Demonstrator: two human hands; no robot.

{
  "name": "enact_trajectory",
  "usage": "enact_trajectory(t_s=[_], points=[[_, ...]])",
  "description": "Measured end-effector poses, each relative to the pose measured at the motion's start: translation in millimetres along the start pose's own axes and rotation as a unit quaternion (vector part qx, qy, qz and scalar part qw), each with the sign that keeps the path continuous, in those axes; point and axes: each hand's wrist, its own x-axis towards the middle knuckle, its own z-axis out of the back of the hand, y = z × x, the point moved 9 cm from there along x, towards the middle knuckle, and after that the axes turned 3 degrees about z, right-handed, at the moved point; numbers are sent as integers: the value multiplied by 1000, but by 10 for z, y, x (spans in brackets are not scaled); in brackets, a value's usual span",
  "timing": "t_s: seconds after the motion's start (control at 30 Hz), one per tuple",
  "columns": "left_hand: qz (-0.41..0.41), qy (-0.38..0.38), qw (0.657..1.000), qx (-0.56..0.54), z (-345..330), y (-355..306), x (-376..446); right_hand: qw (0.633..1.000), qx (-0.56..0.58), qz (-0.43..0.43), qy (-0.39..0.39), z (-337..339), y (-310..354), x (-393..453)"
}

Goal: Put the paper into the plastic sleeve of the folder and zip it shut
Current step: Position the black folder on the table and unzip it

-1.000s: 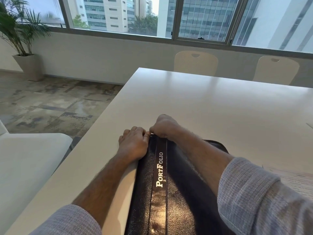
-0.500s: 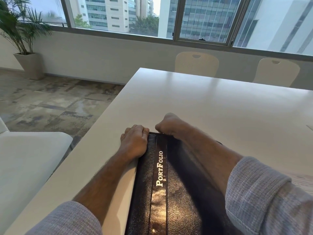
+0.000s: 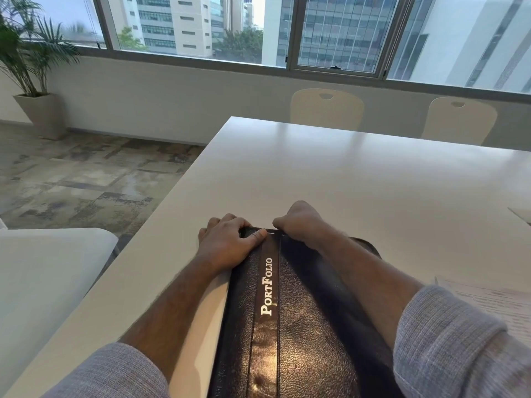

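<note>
- The black folder [image 3: 301, 326] lies on the surface [image 3: 359, 179] at 6 o'clock.
- The left hand [image 3: 227, 244] grips its far-left corner, thumb on top.
- The right hand [image 3: 300, 222] is curled at its far edge; I cannot tell what it holds.
- The paper [image 3: 494, 305] lies at 4 o'clock, partly hidden by the right sleeve [image 3: 448, 340].
- Two chairs [image 3: 326, 109] stand at 1 o'clock.

The head-worn wide-angle camera looks forward and down, close over the folder [image 3: 301, 326], across the table [image 3: 359, 179] toward the windows [image 3: 339, 33].

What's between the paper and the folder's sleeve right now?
The folder is closed; its cover hides the sleeve. The paper lies on the table to its right, past the right forearm. The left hand and right hand curl at the folder's far end.
</note>
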Motion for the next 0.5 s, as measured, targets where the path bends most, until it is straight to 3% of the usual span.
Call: enact_trajectory(t_s=[0.5], points=[[25, 2, 1000, 4, -12, 47, 24, 996, -57, -45, -47, 376, -528, -75]])
